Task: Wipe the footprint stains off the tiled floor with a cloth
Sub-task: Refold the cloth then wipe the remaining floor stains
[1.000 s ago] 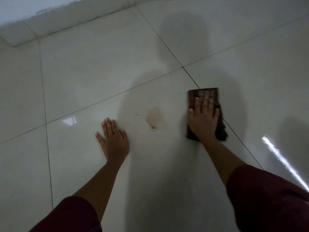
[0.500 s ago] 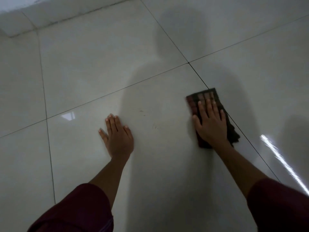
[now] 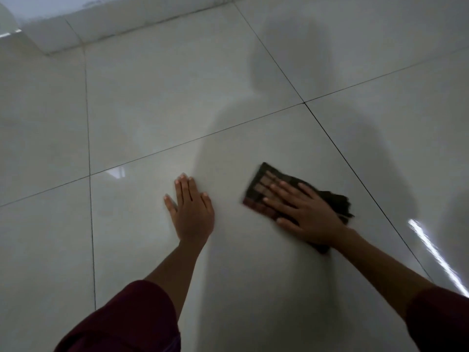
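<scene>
Your right hand (image 3: 308, 214) lay flat, fingers spread, pressing the dark folded cloth (image 3: 264, 186) onto the tiled floor (image 3: 152, 110). Your left hand (image 3: 191, 210) rested open and empty, palm down on the same tile, near the cloth but apart.

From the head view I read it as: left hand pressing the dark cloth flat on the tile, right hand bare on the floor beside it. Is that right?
Not quite: the hands are swapped. The head view shows the right hand pressing the dark cloth flat on the tile, while the left hand lies bare on the floor beside it.
</scene>
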